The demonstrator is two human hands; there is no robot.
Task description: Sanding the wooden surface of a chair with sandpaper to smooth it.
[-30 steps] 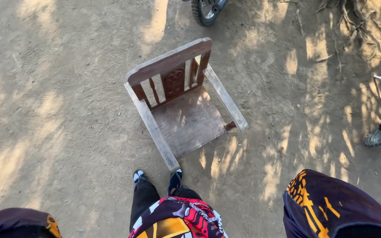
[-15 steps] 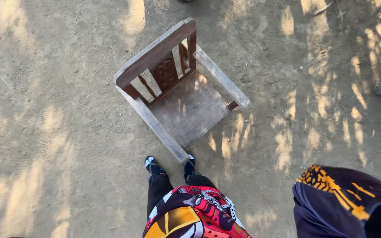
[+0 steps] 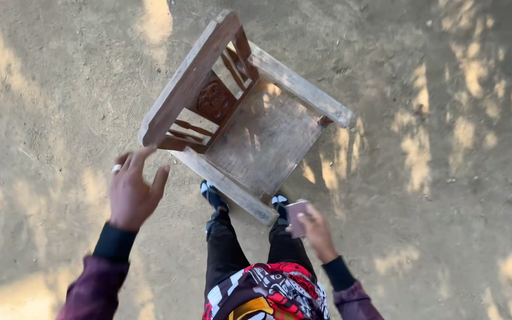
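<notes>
Wooden armchair [image 3: 250,112] stands on the dirt ground [image 3: 48,89] in the upper middle of the frame, seen from above, turned at an angle: top rail of the backrest runs from upper middle down to the left, carved slatted back under it, worn plank seat in the centre, one armrest along the upper right, the other along the lower edge. Left hand [image 3: 133,192] is at middle left, raised, fingers spread and released, holding nothing; its fingertips sit just beside the lower-left corner of the backrest rail, whether they touch it cannot be told. A ring [image 3: 116,168] shows on one finger. Right hand [image 3: 313,228] is lower centre-right, fingers clenched around a small flat pinkish-brown phone-like object [image 3: 296,217], just beside the front end of the near armrest, not gripping the chair. Two dark shoes with white toes [image 3: 214,194] show just under the near armrest, black trousers below them, patterned red, white and yellow shirt hem [image 3: 268,293] at the bottom edge. Both sleeves dark maroon with black cuffs. Ground is patchy with sun and leaf shadow.
</notes>
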